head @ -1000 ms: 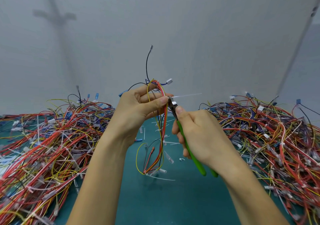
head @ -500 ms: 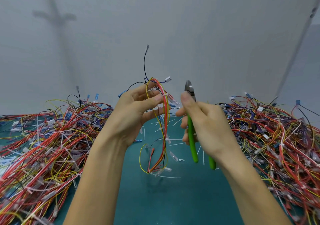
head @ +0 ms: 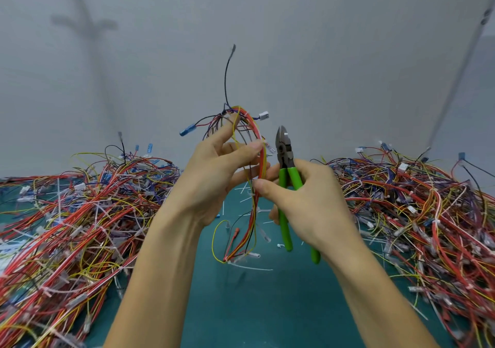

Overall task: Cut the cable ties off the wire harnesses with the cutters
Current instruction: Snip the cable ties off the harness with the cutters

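Observation:
My left hand (head: 214, 176) holds a wire harness (head: 253, 144) of red, orange, yellow and black wires up over the green mat; thumb and fingers pinch its upper loop. The harness hangs down to a lower end (head: 235, 256) where a white cable tie (head: 251, 267) sticks out. My right hand (head: 308, 203) grips green-handled cutters (head: 285, 155), jaws pointing up and closed, just right of the harness. The right thumb and forefinger also pinch the wires (head: 258, 184) below my left thumb.
Two big tangled heaps of wire harnesses lie on the green mat (head: 241, 307), the left heap (head: 75, 222) beside my left arm and the right heap (head: 417, 214) beside my right. Cut white tie scraps (head: 246, 200) litter the mat between them. A grey wall stands behind.
The cutters left the harness and swung upright, jaws up. My right hand then came back left, and its thumb and forefinger now pinch the wires. The long white tie tail by the jaws is gone.

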